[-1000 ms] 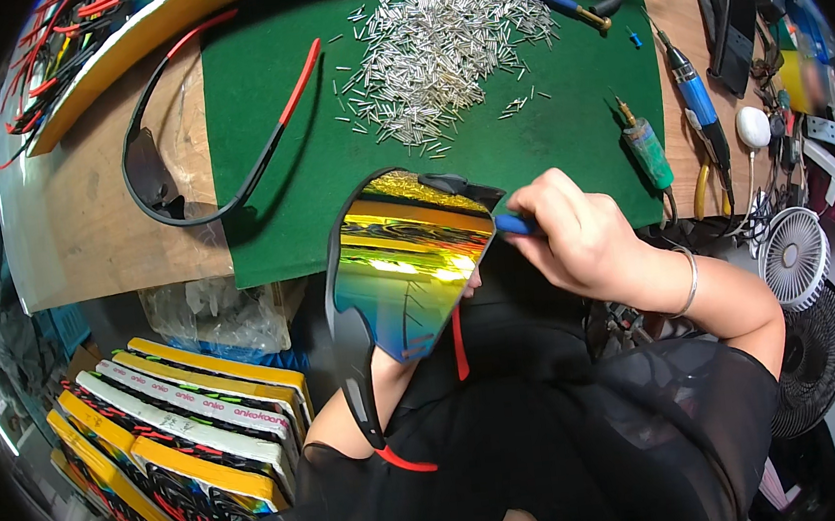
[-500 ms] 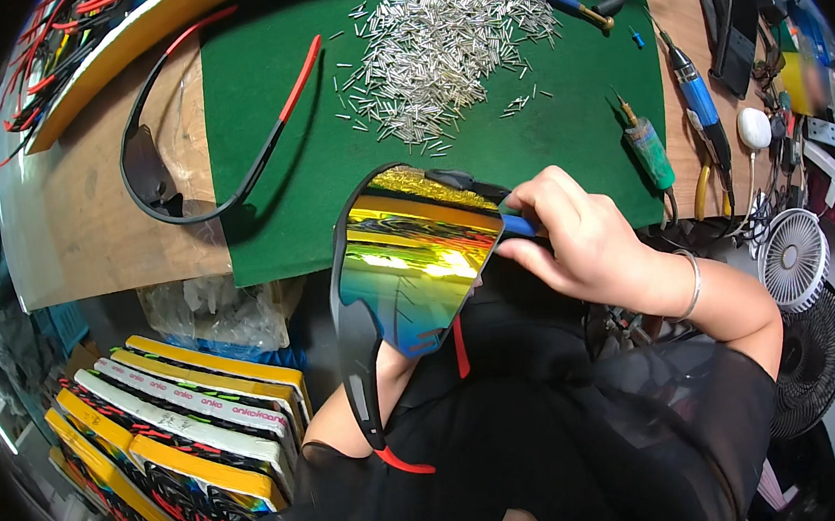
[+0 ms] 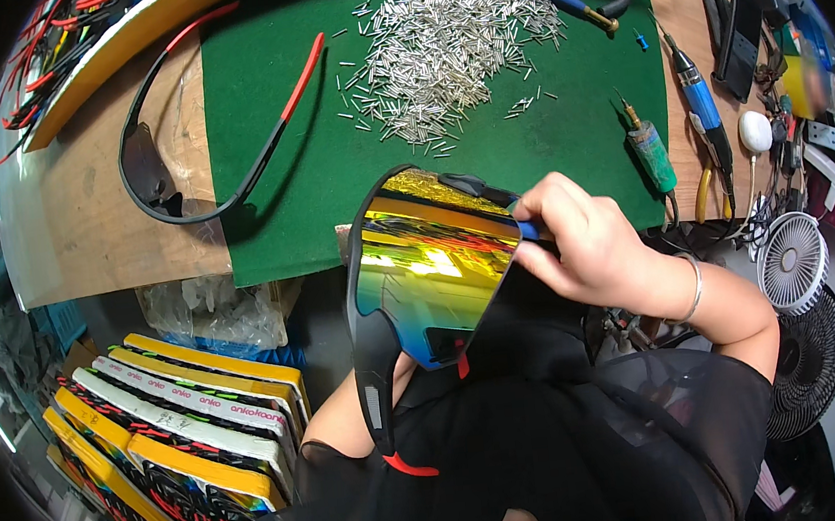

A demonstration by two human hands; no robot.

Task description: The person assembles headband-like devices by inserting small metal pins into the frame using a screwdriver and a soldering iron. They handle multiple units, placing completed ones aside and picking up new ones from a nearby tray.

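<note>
A pair of wraparound sunglasses with a mirrored yellow-green lens hangs tilted in front of my body. One black temple with a red tip points down toward me. My right hand is closed in a pinch at the right end of the frame, around a small blue piece that looks like a tool handle. Its kind is hidden by the fingers. Behind the lens, my left forearm reaches up, and its hand and fingers are hidden by the sunglasses.
Another pair of sunglasses rests at the left of the green mat. Small metal pins lie in a pile. Screwdrivers, a phone and fans are on the right. Boxes of glasses stand lower left.
The sunglasses have shifted slightly right and turned a little, so the lens reflections differ. My right hand moved slightly right and down with them, still pinching the blue piece.
</note>
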